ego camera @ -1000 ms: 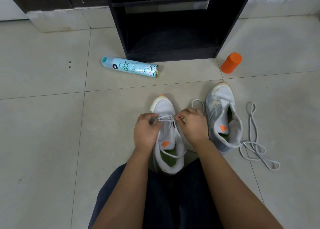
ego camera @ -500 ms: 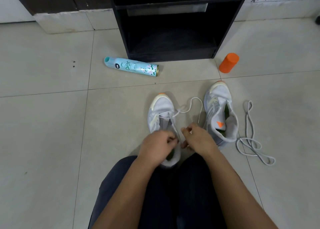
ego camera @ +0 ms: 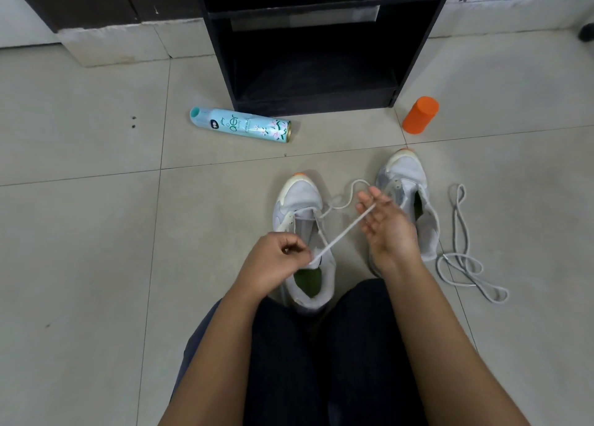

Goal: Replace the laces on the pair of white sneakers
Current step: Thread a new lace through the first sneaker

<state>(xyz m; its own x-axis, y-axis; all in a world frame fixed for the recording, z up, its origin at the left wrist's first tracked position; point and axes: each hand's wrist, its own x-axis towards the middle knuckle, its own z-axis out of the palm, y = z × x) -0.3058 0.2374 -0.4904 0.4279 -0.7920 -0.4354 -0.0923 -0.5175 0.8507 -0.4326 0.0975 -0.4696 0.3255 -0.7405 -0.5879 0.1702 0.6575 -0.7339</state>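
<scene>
Lace [ego camera: 340, 232] threaded in left sneaker [ego camera: 299, 200] on floor between knees, left hand [ego camera: 273, 264] pinching it taut, right hand [ego camera: 385, 229] spread palm-up (lace draped across fingers); right sneaker [ego camera: 405, 174] beside, spare lace [ego camera: 463, 258] right, can [ego camera: 241, 125] beyond.

The left hand [ego camera: 276, 261] is held with fingers curled, a lace [ego camera: 340, 236] pinched at their tips, while the right hand [ego camera: 385, 229], at its 2 o'clock, is turned palm up, fingers loosely spread toward 11 o'clock.
</scene>
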